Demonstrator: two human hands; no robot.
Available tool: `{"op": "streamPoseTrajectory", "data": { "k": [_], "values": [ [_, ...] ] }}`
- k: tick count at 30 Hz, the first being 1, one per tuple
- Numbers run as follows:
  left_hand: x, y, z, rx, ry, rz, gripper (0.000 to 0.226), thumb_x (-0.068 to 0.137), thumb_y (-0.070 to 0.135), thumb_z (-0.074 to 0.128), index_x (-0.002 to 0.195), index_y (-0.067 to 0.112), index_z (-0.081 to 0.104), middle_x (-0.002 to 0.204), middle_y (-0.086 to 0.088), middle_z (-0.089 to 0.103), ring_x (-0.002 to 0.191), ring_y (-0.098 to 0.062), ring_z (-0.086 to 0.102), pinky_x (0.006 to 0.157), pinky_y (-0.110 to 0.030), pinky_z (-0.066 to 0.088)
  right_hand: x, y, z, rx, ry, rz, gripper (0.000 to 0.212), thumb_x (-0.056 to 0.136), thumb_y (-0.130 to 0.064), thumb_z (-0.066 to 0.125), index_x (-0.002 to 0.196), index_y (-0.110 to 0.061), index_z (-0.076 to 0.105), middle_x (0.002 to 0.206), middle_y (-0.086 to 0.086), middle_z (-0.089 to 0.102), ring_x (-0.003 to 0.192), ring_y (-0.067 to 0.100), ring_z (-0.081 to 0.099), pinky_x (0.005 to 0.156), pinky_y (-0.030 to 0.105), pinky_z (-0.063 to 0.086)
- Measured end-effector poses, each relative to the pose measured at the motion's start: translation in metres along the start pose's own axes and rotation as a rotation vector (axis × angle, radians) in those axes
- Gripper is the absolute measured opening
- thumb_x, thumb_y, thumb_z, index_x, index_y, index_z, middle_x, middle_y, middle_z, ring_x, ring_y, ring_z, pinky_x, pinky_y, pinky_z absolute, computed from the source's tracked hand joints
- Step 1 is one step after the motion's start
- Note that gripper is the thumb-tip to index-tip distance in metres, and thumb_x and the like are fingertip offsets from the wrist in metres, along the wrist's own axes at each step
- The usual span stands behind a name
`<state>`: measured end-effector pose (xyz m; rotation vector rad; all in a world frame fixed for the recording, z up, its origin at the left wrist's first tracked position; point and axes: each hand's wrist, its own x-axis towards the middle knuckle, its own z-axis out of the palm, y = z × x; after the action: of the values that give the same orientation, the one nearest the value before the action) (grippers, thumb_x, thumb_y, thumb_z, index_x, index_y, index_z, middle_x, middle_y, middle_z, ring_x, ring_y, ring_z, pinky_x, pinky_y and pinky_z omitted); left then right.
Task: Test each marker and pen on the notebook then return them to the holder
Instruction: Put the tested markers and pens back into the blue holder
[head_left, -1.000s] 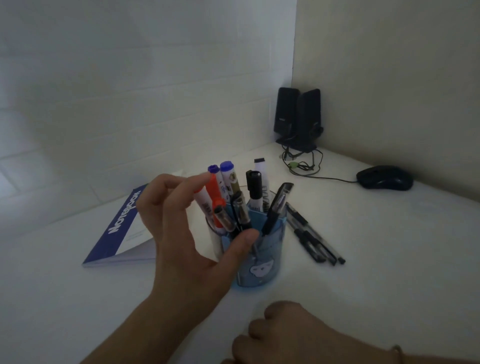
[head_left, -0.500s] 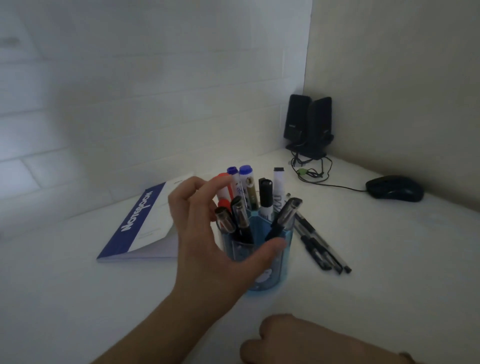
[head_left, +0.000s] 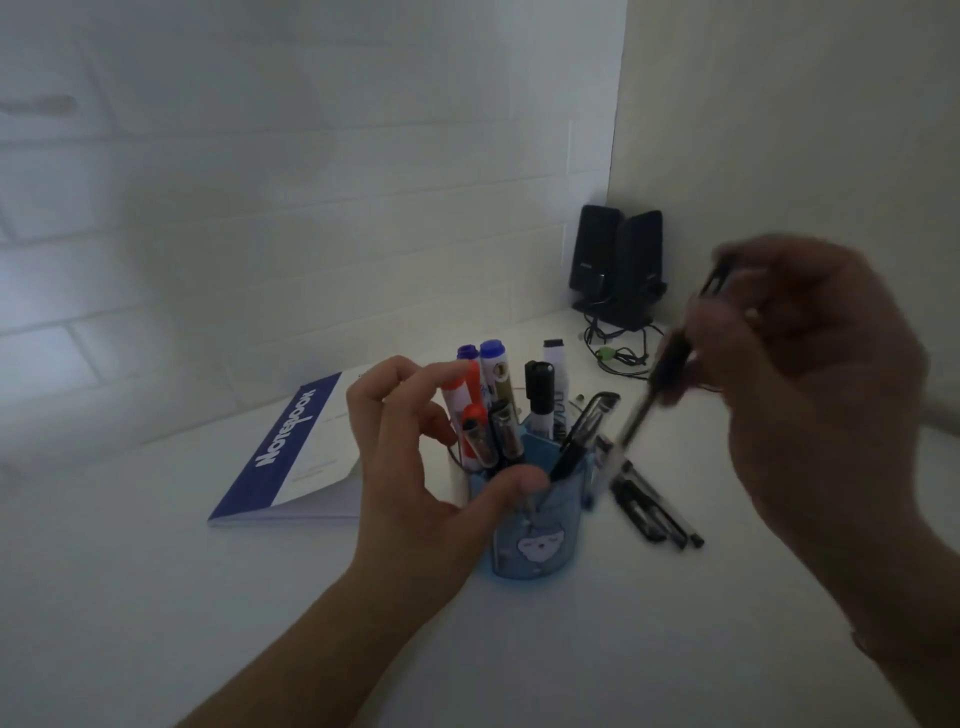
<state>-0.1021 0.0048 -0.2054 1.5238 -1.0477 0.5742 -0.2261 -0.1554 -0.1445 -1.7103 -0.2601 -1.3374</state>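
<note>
A translucent blue holder with a bear sticker stands on the white desk, filled with several markers and pens. My left hand curves around its left side with the fingers apart, the thumb against the front rim and the index fingertip at a red-capped marker. My right hand, blurred, is raised to the right of the holder and grips a black pen that slants down-left, its tip near the holder's right rim. A closed blue-and-white notebook lies left of the holder.
Several loose black pens lie on the desk just right of the holder. Two black speakers with tangled cables stand in the back corner. Walls close the desk off at the back and right.
My right hand rose from the desk's near edge and now holds a black pen beside the holder. My left hand kept its place around the holder.
</note>
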Motion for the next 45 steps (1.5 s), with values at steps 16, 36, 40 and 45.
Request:
{"op": "streamPoseTrajectory", "data": {
  "k": [16, 36, 40, 45],
  "values": [
    [-0.003, -0.003, 0.004, 0.054, -0.008, 0.090, 0.056, 0.074, 0.039, 0.071, 0.122, 0.021, 0.047, 0.120, 0.006, 0.032, 0.115, -0.012, 0.036, 0.089, -0.025, 0.042, 0.005, 0.012, 0.008, -0.432, -0.259, 0.094, 0.014, 0.081, -0.050, 0.054, 0.084, -0.037, 0.059, 0.086, -0.012, 0.065, 0.082, 0.005, 0.060, 0.071, 0.025, 0.051],
    [0.008, 0.017, 0.014, 0.602, -0.191, 0.485, 0.050, 0.088, 0.053, 0.047, 0.132, 0.029, 0.043, 0.140, 0.004, 0.041, 0.130, -0.027, 0.037, 0.102, -0.061, 0.024, -0.021, 0.100, -0.026, -1.086, -0.785, 0.532, 0.062, 0.090, -0.011, 0.045, 0.139, -0.040, 0.020, 0.119, 0.004, 0.054, 0.098, 0.023, 0.056, 0.084, 0.037, 0.049],
    [0.013, 0.020, 0.012, 0.464, -0.146, 0.471, 0.044, 0.086, 0.043, 0.059, 0.124, 0.022, 0.048, 0.122, 0.001, 0.048, 0.113, -0.024, 0.049, 0.096, -0.049, 0.037, 0.010, 0.050, -0.021, -0.696, -0.206, 0.318, 0.061, 0.090, -0.010, 0.051, 0.139, -0.036, 0.025, 0.092, -0.005, 0.057, 0.071, 0.015, 0.062, 0.065, 0.026, 0.049],
    [0.018, 0.018, 0.005, 0.279, -0.069, 0.363, 0.024, 0.080, 0.020, 0.070, 0.096, 0.009, 0.056, 0.104, -0.005, 0.057, 0.097, -0.021, 0.056, 0.084, -0.035, 0.050, 0.003, -0.015, 0.010, 0.023, 0.078, 0.020, 0.061, 0.084, 0.018, 0.047, 0.127, -0.020, 0.026, 0.080, 0.014, 0.052, 0.050, 0.025, 0.057, 0.048, 0.032, 0.052]
  ]
}}
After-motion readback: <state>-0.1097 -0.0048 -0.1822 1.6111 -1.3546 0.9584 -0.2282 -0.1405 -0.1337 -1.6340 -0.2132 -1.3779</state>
